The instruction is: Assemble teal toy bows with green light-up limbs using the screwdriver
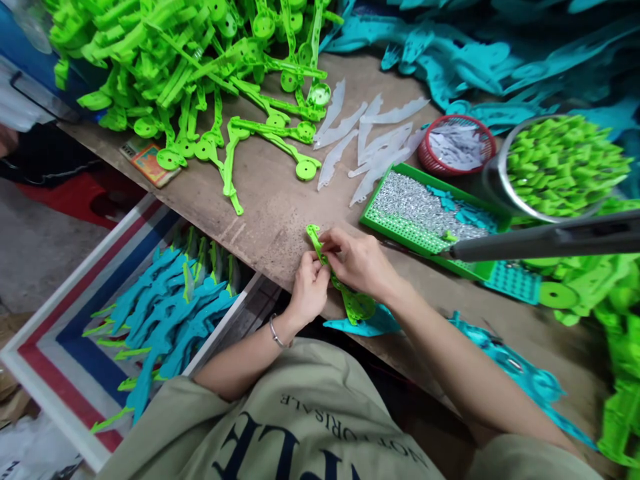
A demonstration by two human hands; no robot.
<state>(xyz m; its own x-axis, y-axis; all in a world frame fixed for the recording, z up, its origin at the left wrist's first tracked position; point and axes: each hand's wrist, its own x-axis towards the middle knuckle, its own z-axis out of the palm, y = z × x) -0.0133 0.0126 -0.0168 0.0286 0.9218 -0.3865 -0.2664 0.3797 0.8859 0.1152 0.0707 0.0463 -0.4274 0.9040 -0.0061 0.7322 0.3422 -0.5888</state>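
Note:
At the table's front edge I hold a long bright-green plastic part [360,308] with a rounded end toward me. My left hand [309,285] is closed around its side, thumb and fingers pinched on it. My right hand [361,261] bends over the same part, its fingertips pressed together at the middle; any small piece between them is hidden. A teal plastic piece [373,323] lies under the green part's near end. Beyond my hands, several translucent blade-shaped pieces [377,137] are spread on the table.
A green tray [425,250] holds screws, near a red basket [434,152] and a metal bowl [505,190] of small green pieces. A grey screwdriver-like tool [545,239] juts in from the right. Green parts [165,60] are heaped back left. Teal assemblies [170,313] fill a striped box.

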